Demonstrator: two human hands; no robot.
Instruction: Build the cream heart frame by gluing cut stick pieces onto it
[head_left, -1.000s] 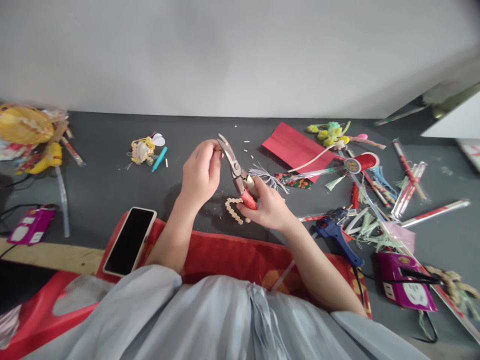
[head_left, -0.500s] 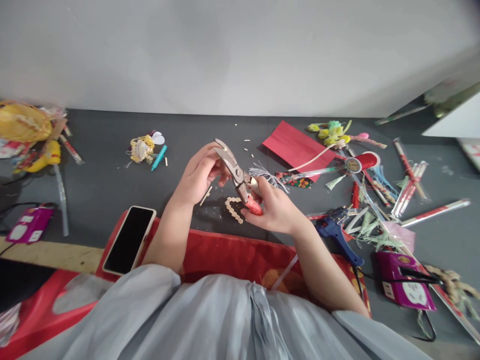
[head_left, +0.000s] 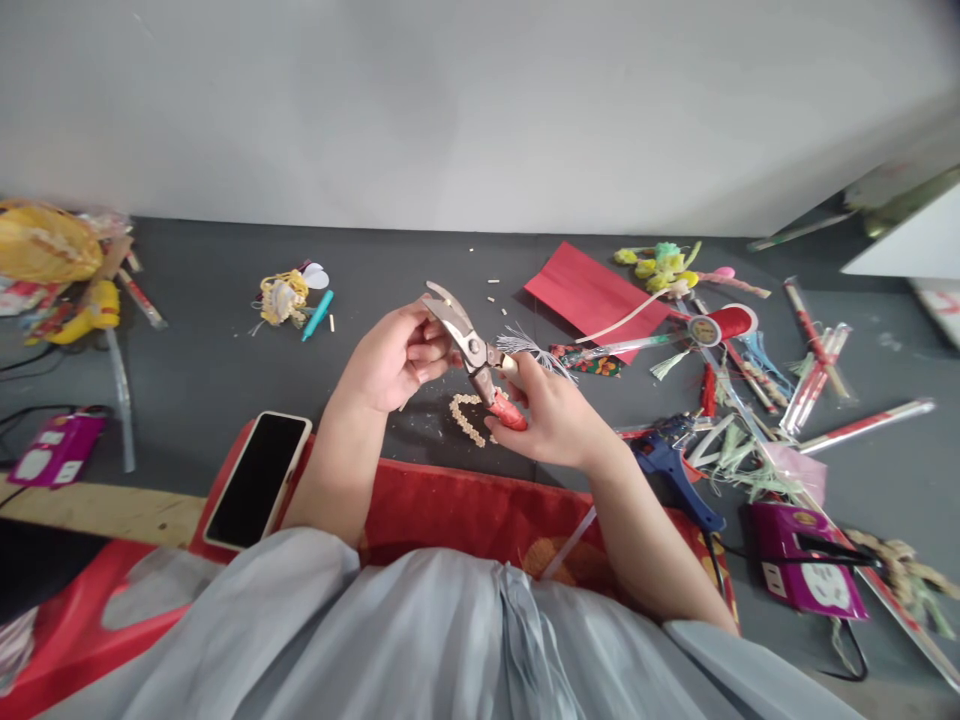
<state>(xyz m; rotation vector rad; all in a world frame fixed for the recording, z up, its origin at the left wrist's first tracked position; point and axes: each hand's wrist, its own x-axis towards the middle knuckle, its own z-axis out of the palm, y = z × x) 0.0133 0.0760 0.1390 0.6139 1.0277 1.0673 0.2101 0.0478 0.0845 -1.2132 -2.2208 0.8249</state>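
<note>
In my right hand (head_left: 559, 415) is a pair of pruning shears (head_left: 469, 345) with metal blades and red and pale handles, the fingers wrapped round the grips. The blades point up and to the left. My left hand (head_left: 390, 360) is closed close by the blades, its fingers curled with the tips pressed together; whatever they pinch is hidden or too small to name. Below the shears a curved string of small beige pieces (head_left: 461, 415) lies on the dark table, partly covered by the right hand. Tiny pale crumbs are scattered around it.
Red paper (head_left: 577, 290), a red thread spool (head_left: 731, 322) and a blue glue gun (head_left: 671, 465) lie right, near a purple box (head_left: 810, 570). Leftward are a teal pen (head_left: 318, 315), a phone (head_left: 259, 480) and a yellow glue gun (head_left: 94, 310). A pale wall stands behind.
My left hand has turned, its fingers curling in toward the shears, and its wrist now covers the pale sticks that showed beside it. The right hand and shears have hardly moved.
</note>
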